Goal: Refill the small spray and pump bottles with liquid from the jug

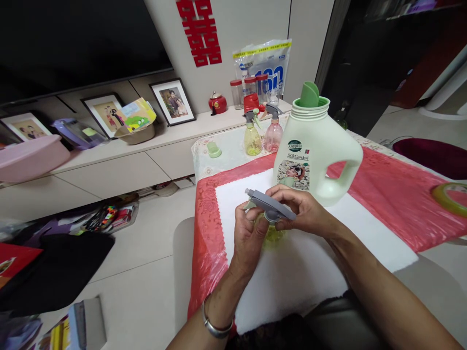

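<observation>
Both hands are on a spray bottle (274,237) with a clear yellow body, above the white mat (302,272). My left hand (248,238) is closed around its neck, near the pale trigger. My right hand (304,206) grips the grey spray head (269,203) from the right side. The fingers hide much of the neck, so I cannot tell whether the head is screwed tight. Just behind my hands stands a large pale green jug (330,138) with a dark green measuring cup (309,95) in its uncapped mouth.
A yellow spray bottle (252,138) and a pink one (273,135) stand at the table's back, near a green cap (214,149). A red plastic sheet (209,228) lies under the mat. A tape roll (450,198) is at right. Red-lidded jars (237,95) line the cabinet.
</observation>
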The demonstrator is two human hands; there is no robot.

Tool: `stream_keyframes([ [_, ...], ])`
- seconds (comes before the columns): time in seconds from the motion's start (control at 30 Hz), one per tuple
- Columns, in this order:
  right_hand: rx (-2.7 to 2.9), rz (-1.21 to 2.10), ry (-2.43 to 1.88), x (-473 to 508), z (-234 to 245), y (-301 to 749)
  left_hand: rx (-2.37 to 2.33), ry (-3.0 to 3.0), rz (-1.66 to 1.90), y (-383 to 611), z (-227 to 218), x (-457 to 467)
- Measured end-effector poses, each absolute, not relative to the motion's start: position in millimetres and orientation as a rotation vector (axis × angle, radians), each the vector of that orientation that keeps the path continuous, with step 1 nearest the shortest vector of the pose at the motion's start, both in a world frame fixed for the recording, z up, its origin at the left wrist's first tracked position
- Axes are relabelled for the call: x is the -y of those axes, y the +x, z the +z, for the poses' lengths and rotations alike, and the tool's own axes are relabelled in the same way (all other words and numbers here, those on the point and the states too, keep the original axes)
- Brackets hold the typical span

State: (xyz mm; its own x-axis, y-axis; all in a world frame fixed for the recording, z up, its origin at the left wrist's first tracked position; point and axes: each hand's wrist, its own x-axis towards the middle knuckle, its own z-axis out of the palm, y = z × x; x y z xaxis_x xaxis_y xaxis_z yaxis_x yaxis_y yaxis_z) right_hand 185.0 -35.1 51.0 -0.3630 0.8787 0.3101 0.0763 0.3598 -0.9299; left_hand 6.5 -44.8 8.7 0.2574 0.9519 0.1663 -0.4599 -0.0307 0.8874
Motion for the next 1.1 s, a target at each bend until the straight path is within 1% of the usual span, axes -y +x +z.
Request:
stream_keyframes([
  [0.27, 1.822, 1.219, -0.798, 40, 66, 188, -0.62, 1.029, 1.245, 7, 10, 45],
  [0.5, 1.706, 1.149, -0.863, 36, 50, 182, -0.693, 1.06, 1.25, 5, 8, 46],
  [0.77, 1.822, 1.207, -0.779, 39, 63, 188, -0.618, 1.057, 1.258, 6, 9, 47],
  [1.1, 1.732, 1.107, -0.843, 37, 49, 186, -0.641, 1.064, 1.237, 5, 14, 48],
])
